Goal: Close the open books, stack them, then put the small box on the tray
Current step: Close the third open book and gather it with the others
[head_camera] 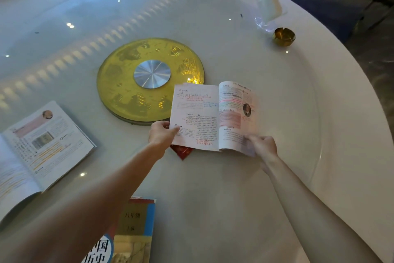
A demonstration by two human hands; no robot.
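Between the hands, left hand (162, 132) and right hand (263, 145) each pinch an edge of the annotated book (211, 113), not yet shut; another open book (42, 147) lies left, one closed book (134, 230) nearer, nothing stacked.

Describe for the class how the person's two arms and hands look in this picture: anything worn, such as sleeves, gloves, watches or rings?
Both forearms are bare right to the bottom edge of the picture: no sleeves show. The left hand and the right hand wear no gloves. No watch, bracelet or ring shows on either wrist or on the fingers in view, though the right hand is somewhat blurred.
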